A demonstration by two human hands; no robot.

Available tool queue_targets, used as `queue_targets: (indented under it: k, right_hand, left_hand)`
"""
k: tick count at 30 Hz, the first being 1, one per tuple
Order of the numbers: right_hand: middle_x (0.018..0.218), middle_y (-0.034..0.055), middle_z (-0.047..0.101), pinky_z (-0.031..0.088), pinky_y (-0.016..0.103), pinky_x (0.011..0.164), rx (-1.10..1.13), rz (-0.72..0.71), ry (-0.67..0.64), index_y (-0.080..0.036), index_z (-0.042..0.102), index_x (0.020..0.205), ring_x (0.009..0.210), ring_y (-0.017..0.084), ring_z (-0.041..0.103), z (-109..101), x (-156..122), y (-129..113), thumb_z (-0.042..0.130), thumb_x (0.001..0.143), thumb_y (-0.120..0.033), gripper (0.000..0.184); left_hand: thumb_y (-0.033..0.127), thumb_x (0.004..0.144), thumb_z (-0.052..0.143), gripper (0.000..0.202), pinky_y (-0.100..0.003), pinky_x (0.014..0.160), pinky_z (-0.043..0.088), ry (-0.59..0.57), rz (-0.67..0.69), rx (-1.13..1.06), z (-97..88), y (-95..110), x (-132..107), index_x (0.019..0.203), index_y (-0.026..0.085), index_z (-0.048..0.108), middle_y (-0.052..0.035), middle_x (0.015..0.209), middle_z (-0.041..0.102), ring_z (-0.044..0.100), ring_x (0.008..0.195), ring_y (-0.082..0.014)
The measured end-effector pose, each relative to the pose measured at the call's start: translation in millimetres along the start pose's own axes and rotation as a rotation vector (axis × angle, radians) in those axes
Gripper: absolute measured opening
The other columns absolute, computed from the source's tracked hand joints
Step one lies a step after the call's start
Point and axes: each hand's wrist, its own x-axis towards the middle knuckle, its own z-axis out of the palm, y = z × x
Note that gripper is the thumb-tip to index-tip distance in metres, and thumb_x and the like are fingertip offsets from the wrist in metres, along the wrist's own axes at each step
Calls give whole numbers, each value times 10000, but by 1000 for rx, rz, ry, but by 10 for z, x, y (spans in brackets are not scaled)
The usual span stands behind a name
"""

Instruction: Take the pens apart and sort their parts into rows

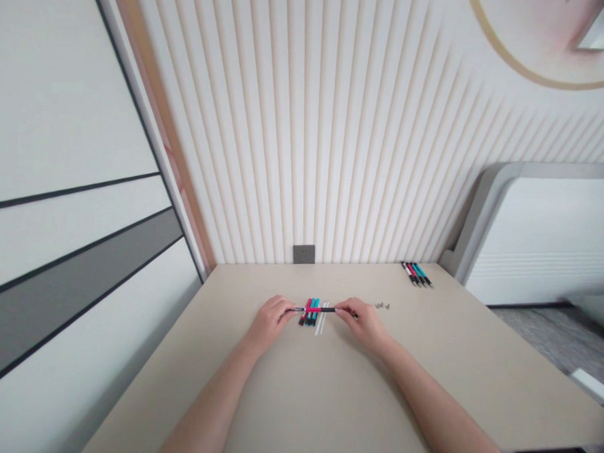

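Observation:
Between my two hands a pink and black pen (314,310) lies level just above the table. My left hand (272,319) pinches its left end, where a dark and silver part shows. The black end sits in the fingertips of my right hand (362,321). Under the pen lies a row of pen barrels (310,320), pink and teal with black grips. Beside them, to the right, are thin white refills (320,322). Several small metal pen tips (382,305) rest past my right hand.
Several pens (416,275), white, pink and teal, lie side by side at the table's back right. A dark socket (303,254) is on the ribbed wall behind the beige table (284,406). A white cabinet (61,109) stands left, and a white headboard (547,230) right.

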Motion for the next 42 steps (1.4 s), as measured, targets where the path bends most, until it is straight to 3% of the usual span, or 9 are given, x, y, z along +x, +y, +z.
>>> queue_targets:
  k: [6,11,17,21,25,28,32,36,42]
  right_hand:
    - [710,38,635,392,288,654,-97,30,-26,-187,646,758,686,168,566,14,-19,-6,422,961,-367,352]
    - [803,46,662,404,285,661,-48,29,-79,-195,671,887,730,175,574,42,-27,-31,505,925,-374,247]
    - [805,51,656,419,303,706,-72,-11,-95,-197,664,861,760,188,577,41,-34,-60,523,914,-340,207]
    - [766,36,644,408,282,670,-86,8,-81,-198,634,792,715,174,564,117,-54,-100,549,888,-313,172]
    - [713,21,632,387,271,633,-80,63,-53,-197,599,742,670,167,550,294,-77,-181,579,845,-294,142]
    - [680,10,614,380,265,618,-61,79,-57,-197,577,714,650,161,541,402,-106,-274,576,836,-287,152]
    - [686,14,618,387,264,622,-38,36,-127,-200,584,715,651,160,538,437,-146,-396,553,867,-294,181]
    - [782,50,670,411,281,675,-8,-25,-151,-201,647,812,720,181,579,382,-150,-438,486,930,-338,242]
    - [844,70,684,424,288,727,-37,-20,-60,-185,676,896,777,187,597,238,-101,-321,409,980,-386,344]
  left_hand:
    - [259,948,520,144,-317,757,492,-29,26,-2,2,20,-5,911,193,643,-50,839,643,589,820,-183]
    - [252,933,541,124,-312,762,494,6,-25,-42,-4,15,-10,915,200,652,-47,853,644,596,826,-178]
    - [313,886,608,138,-277,718,490,61,-197,-213,14,122,20,890,188,665,-30,827,652,598,773,-160]
    - [351,865,619,286,-278,741,514,171,-417,-487,131,224,52,1096,182,616,-27,889,663,630,783,-151]
    - [367,858,620,526,-307,789,537,208,-482,-751,266,321,72,1322,202,434,-61,991,663,664,861,-169]
    - [325,862,630,656,-353,857,531,180,-482,-837,314,381,69,1415,222,293,-90,1047,671,672,922,-190]
    - [281,874,631,785,-370,869,516,161,-495,-860,298,434,63,1483,232,138,-73,964,702,674,878,-183]
    - [302,864,646,726,-324,817,511,121,-534,-897,242,475,75,1453,219,229,-63,932,703,662,855,-178]
    - [327,842,667,668,-280,752,487,16,-569,-981,172,541,96,1392,186,316,-55,892,707,640,745,-147]
